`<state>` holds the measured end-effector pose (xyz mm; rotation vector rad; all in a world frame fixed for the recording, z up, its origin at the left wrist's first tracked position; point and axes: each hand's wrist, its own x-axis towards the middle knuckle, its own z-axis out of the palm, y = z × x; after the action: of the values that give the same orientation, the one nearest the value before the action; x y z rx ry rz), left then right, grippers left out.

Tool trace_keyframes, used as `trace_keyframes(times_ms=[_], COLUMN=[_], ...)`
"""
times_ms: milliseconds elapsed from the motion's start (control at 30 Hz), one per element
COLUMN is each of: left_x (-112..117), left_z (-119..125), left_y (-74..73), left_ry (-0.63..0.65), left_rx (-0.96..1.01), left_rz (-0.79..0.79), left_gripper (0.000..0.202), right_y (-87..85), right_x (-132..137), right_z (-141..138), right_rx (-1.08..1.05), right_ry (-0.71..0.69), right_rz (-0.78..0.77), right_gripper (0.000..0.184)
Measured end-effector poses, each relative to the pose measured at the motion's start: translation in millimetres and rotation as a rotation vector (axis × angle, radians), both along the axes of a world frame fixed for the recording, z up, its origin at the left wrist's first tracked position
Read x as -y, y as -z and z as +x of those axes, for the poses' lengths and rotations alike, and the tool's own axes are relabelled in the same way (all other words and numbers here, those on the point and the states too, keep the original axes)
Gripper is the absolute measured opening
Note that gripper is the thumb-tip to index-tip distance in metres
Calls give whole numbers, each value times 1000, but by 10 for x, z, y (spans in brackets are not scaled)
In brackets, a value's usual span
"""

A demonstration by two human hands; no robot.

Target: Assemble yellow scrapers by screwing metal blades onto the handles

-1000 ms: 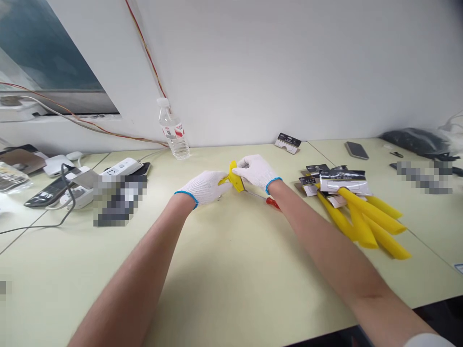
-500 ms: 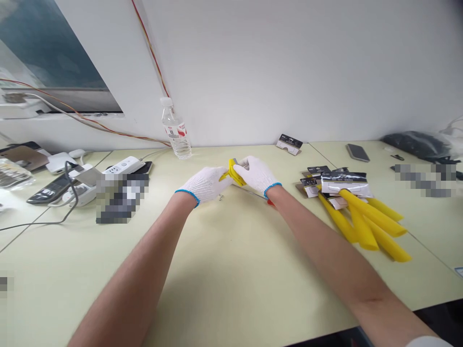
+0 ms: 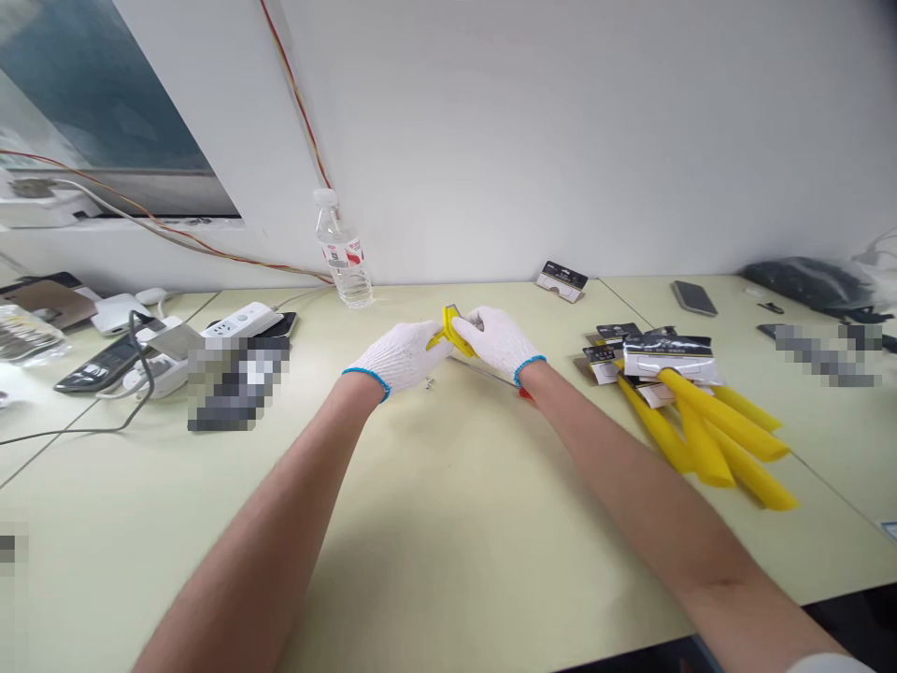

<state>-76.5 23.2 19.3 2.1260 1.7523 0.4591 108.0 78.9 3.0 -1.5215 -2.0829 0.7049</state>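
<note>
Both hands wear white knit gloves with blue cuffs. Between them, above the far middle of the table, is a yellow plastic tool part (image 3: 449, 322) with a grey edge on top; its full shape is hidden by the fingers. My left hand (image 3: 405, 357) is closed on its left side, and my right hand (image 3: 494, 338) grips the right side with the thumb across the front. Below the right hand lies a screwdriver (image 3: 492, 377), its thin shaft and some of its red handle showing. Small metal pieces that look like screws (image 3: 429, 382) lie under the left hand.
Several yellow-handled tools (image 3: 715, 425) with black and white cards lie at right. A folded card (image 3: 562, 280) and a phone (image 3: 693, 297) are farther back. A water bottle (image 3: 345, 252) stands by the wall. Power strips (image 3: 242, 320) and cables occupy the left.
The yellow part has tilted slightly, showing more of its front face and grey edge. Both hands keep their hold, almost in place. The view has shifted very slightly.
</note>
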Motion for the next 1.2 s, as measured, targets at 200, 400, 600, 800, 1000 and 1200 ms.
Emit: trace_keyframes(times_ms=[200, 400, 600, 800, 1000, 1200], left_x=[-5, -38, -68, -69, -115, -120], left_z=[-18, -68, -136, -137, -143, -129], left_y=[-22, 20, 67, 92, 150, 155], left_ry=[-22, -10, -78, -106, -106, -93], left_rx=[-14, -37, -15, -9, -49, -61], left_rz=[-21, 5, 4, 20, 50, 61], left_gripper=[31, 35, 35, 36, 37, 39], right_y=[-174, -282, -346, -296, -265, -252], right_x=[42, 56, 99, 134, 139, 99], right_z=[131, 238, 351, 309, 227, 222], right_rx=[-25, 60, 102, 62, -2, 12], right_ry=[-70, -72, -110, -122, -101, -58], right_rz=[-142, -300, -335, -363, -372, -327], right_gripper=[51, 56, 50, 43, 39, 42])
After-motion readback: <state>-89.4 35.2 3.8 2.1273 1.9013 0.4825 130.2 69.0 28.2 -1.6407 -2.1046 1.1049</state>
